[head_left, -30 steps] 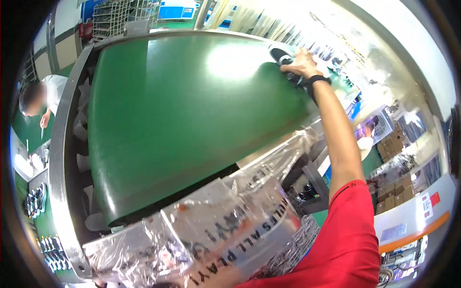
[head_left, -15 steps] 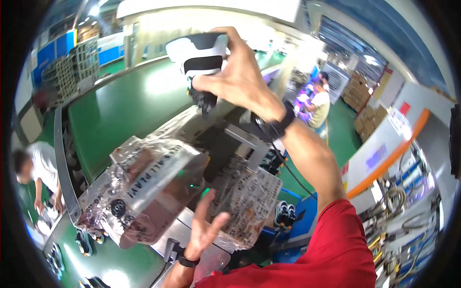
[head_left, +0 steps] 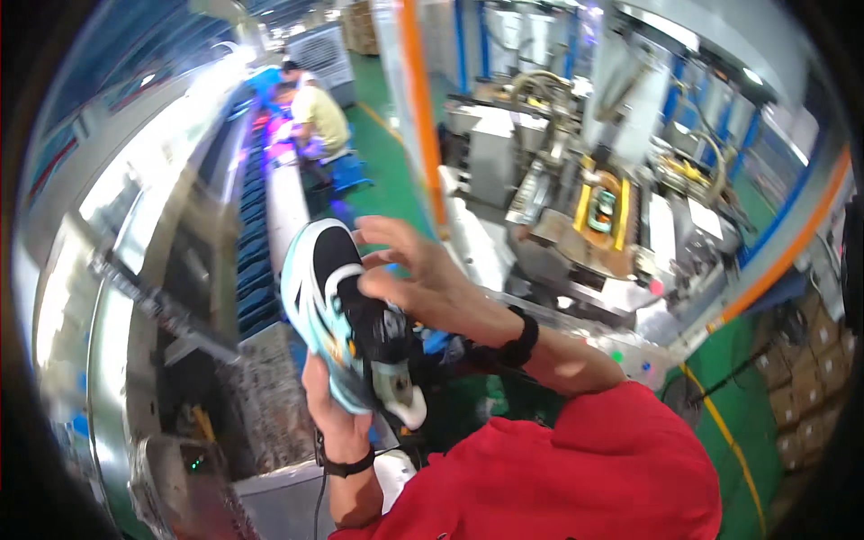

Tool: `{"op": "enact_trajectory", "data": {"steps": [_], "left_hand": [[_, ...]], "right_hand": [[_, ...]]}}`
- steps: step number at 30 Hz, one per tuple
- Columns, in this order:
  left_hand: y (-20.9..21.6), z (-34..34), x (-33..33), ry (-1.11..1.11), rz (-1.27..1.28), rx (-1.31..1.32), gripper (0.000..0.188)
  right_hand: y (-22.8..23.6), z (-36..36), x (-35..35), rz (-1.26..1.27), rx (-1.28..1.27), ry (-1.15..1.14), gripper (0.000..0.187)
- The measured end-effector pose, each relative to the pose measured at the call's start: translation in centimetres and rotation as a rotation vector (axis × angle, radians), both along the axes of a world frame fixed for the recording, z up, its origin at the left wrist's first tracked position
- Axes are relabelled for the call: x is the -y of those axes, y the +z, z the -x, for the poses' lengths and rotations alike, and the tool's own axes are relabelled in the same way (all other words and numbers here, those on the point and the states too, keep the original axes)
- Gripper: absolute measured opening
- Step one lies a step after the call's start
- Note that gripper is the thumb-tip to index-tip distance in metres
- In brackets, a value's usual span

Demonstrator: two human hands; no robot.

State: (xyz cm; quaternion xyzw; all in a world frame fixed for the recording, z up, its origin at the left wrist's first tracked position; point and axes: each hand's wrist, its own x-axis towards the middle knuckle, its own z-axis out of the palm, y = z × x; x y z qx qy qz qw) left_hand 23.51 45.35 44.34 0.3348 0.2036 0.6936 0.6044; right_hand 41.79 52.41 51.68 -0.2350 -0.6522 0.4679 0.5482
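A sneaker with a black upper, white stripes and a pale blue sole is held up in front of me. My left hand grips it from below, wrapped around the sole near the heel. Beside the upper is my right hand, its fingers spread and slightly bent. The right thumb lies over the shoe's edge in this view; whether it touches cannot be made out. Both wrists wear black bands. Part of the sole is hidden behind the upper.
To the right stands a machine with a shoe between yellow side pieces. An orange-edged frame post rises before it. On the left runs a conveyor line, with a person in a pale shirt seated beyond. A plastic-wrapped box is lower left.
The view has swung right, from the green belt toward the machine. The sneaker has passed from my right hand to my left, and my right hand has let go.
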Motion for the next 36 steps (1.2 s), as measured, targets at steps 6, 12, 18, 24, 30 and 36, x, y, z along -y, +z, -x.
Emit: {"op": "enact_trajectory", "data": {"steps": [6,12,18,24,30,36], "left_hand": [[-3.1,-17.8,-6.4,-0.222,0.126,-0.208,0.046],[-4.9,-35.8,-8.1,-0.568,-0.125,-0.645,0.066],[-9.1,-52.1,-16.4,-0.608,-0.154,-0.978,0.065],[-18.4,-63.1,-27.3,-0.353,-0.158,-1.398,0.1],[-23.2,-68.7,-30.9,-0.198,-0.173,-1.558,0.076],[-19.4,-62.8,-30.1,-0.726,0.464,-0.775,0.025]], "right_hand": [[-7.8,-16.5,5.3,0.215,-0.141,-0.32,0.08],[-12.4,-33.0,7.6,0.485,-0.176,-1.003,0.062],[-13.7,-43.6,12.6,0.374,-0.182,-1.371,0.061],[-12.2,-46.8,16.9,0.33,-0.08,-1.65,0.058],[-12.4,-49.5,16.2,0.375,0.057,-1.844,0.056],[-9.7,-59.4,6.2,0.531,0.377,-1.7,0.053]]}}
